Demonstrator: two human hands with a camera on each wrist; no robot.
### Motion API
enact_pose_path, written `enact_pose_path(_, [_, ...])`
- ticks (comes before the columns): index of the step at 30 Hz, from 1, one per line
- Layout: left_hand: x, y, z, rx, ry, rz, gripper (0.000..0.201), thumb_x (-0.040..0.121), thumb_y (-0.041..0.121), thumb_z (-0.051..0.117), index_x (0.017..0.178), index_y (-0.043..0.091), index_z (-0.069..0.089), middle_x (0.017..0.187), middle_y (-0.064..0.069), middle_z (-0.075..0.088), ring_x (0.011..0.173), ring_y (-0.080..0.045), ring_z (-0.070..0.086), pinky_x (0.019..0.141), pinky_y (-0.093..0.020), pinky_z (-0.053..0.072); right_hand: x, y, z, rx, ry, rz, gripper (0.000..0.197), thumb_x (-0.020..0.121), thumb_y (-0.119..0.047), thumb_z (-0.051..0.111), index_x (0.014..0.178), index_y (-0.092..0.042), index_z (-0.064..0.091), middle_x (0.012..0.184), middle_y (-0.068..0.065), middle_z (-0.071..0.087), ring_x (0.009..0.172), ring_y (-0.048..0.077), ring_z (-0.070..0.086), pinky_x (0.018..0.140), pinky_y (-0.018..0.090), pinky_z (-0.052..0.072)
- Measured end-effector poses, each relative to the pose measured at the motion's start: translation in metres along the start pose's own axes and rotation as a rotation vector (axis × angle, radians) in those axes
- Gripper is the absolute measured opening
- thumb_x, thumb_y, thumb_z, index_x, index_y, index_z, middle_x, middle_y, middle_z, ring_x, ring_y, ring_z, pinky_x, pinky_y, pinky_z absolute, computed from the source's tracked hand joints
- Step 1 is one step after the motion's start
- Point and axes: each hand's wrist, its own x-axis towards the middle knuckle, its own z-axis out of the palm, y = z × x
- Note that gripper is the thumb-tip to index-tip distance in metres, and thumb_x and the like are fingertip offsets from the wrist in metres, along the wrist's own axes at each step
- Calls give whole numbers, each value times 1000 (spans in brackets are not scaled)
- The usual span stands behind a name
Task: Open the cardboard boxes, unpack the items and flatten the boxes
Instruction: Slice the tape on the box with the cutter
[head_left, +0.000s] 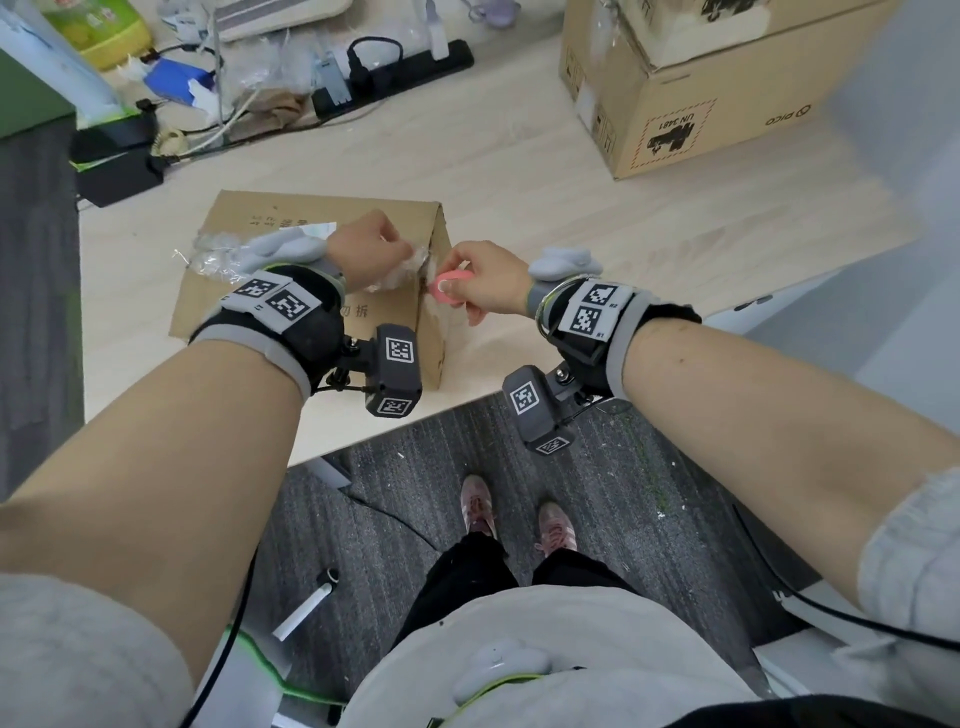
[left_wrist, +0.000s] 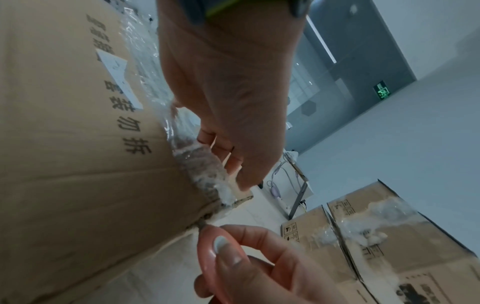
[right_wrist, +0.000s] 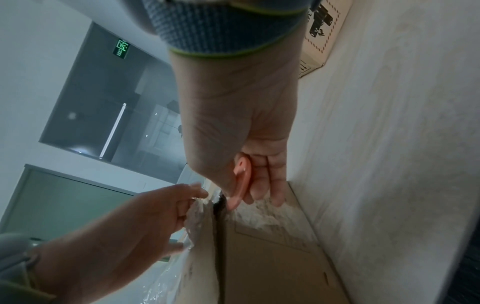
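While left hand (head_left: 370, 253) pinches tape (left_wrist: 197, 162), right hand (head_left: 488, 283) grips pink cutter (head_left: 450, 287), blade hidden.

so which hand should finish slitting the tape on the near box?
Right, probably. The right hand already holds the pink cutter at the box corner seam. The left hand is pinching the loosened tape beside it.
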Motion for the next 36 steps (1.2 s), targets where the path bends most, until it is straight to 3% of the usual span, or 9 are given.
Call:
enact_pose_path(6, [11, 6, -10, 205, 26, 34, 26, 100, 24, 46, 117, 8, 56, 114, -12, 61, 92, -23, 51, 79, -33, 40, -1, -1, 4, -19, 52, 21, 6, 96, -14, 48, 101, -16, 50, 71, -7, 60, 44, 5, 56, 42, 9, 42])
enact_pose_path(11, [20, 14, -26, 430, -190, 30, 59, 89, 19, 61, 142, 19, 36, 123, -11, 57, 99, -28, 55, 82, -36, 45, 1, 1, 7, 3, 83, 46, 12, 96, -15, 49, 107, -14, 54, 83, -1, 61, 50, 12, 57, 52, 17, 45])
enact_pose_path(14, [20, 33, -14, 573, -119, 145, 25, 89, 14, 59, 112, 10, 50, 109, -13, 54, 81, -22, 54, 80, -26, 46, 2, 1, 8, 1, 78, 56, 18, 96, -17, 50, 113, -12, 54, 95, 4, 62, 54, 14, 57, 55, 21, 45])
enact_pose_path(16, [14, 50, -6, 419, -249, 376, 12, 95, 7, 51, 85, 4, 44, 88, -10, 49, 66, -11, 42, 69, -12, 40, 1, 1, 8, -3, 69, 55, 19, 96, -17, 50, 114, -12, 53, 96, 5, 61, 55, 15, 57, 57, 21, 46])
enact_pose_path(18, [15, 48, -2, 461, -341, 477, 22, 93, 10, 56, 113, 4, 50, 109, -12, 51, 91, -21, 55, 83, -24, 43, 1, 0, 7, 16, 60, 59, 15, 95, -16, 51, 110, -13, 53, 90, 2, 61, 54, 17, 59, 58, 22, 47])
enact_pose_path(21, [11, 38, -17, 714, -175, 195, 66, 89, 15, 64, 146, 14, 32, 137, -16, 44, 116, -34, 51, 86, -35, 43, 3, 1, 4, 83, 91, 75, 11, 91, -11, 50, 102, -13, 53, 84, 2, 61, 54, 18, 59, 65, 31, 53])
enact_pose_path(24, [18, 34, -15, 680, -247, 244, 71, 87, 14, 67, 148, 16, 30, 131, -15, 51, 113, -33, 54, 89, -38, 46, 5, 1, 1, 121, 151, 79, 7, 92, -14, 50, 99, -14, 51, 94, 8, 63, 58, 16, 57, 67, 34, 54])
enact_pose_path(28, [20, 34, -17, 643, -274, 246, 71, 86, 13, 67, 146, 19, 31, 123, -11, 58, 107, -29, 56, 86, -35, 45, 9, 0, 3, 135, 204, 95, 6, 94, -16, 48, 100, -14, 49, 104, 10, 63, 64, 19, 58, 53, 18, 48])
enact_pose_path(36, [23, 25, -15, 583, -231, 288, 65, 84, 15, 70, 142, 19, 41, 132, -8, 55, 117, -30, 54, 93, -36, 44, 14, -5, 10, 118, 174, 112, 14, 94, -13, 46, 105, -8, 53, 100, 10, 63, 66, 23, 60, 60, 30, 52])
